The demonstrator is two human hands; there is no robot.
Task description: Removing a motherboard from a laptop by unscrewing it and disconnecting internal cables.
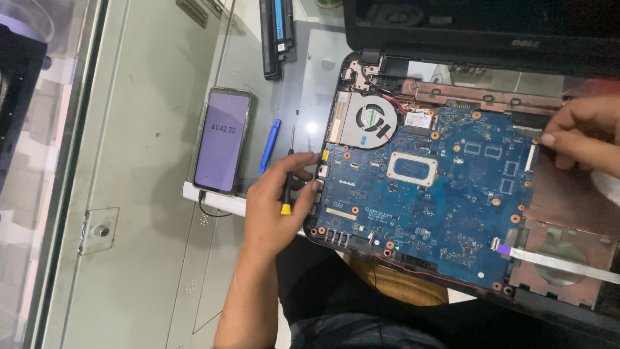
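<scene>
An opened laptop base (568, 213) lies on a glass table (148, 194), its blue motherboard (439, 207) bared, with a round cooling fan (374, 121) at the far left corner of the board and a metal-framed processor socket (412, 169) near the middle. The left hand (278, 200) rests at the left edge of the base, fingers curled and pressed together around a thin screwdriver (287, 174) with a black shaft grip and a yellow end; the tool stands nearly upright in the scene, its metal tip pointing to the far side, just beside the board's left edge. The right hand (584, 136) comes in from the right, its fingers close together, fingertips resting on the right edge of the motherboard by a small white connector (531, 157); whether they pinch anything there cannot be told. A flat white ribbon cable (562, 262) lies across the near right part of the base. To the left of the laptop a smartphone (223, 141) with a lit purple screen lies on a white block (216, 201), and a blue pry tool (270, 145) lies between the phone and the laptop. At the far side a black laptop battery (278, 35) lies on the glass, and the dark screen lid (478, 29) stands behind the base
</scene>
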